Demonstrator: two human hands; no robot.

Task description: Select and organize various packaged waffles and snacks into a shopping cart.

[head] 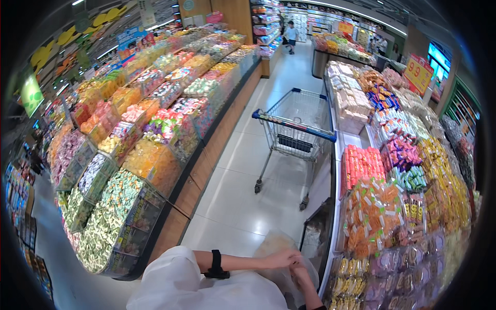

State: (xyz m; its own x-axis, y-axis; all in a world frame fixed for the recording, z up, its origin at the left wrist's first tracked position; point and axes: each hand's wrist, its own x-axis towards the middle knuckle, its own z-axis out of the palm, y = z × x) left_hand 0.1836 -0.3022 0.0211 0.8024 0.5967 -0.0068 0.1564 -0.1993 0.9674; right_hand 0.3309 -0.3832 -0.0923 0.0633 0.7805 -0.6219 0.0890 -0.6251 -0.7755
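Note:
Low in front of my body, my left hand [284,259] and my right hand [297,266] meet with fingers closed together. Both grip what looks like the gathered top of a translucent plastic bag [274,242]. Pale contents show faintly through the bag, but I cannot make out what they are. The exact finger positions are partly hidden where the hands overlap. A black strap [216,263] circles my left wrist. Just right of my hands runs a display counter of packaged snacks [372,217].
A wire shopping cart [296,130] with a blue handle stands ahead in the aisle, against the right counter. Tiered bins of wrapped candy [151,159] line the left side. Yellow price signs [418,73] rise over the right counter. A person [291,37] is farther up the tiled floor [232,182].

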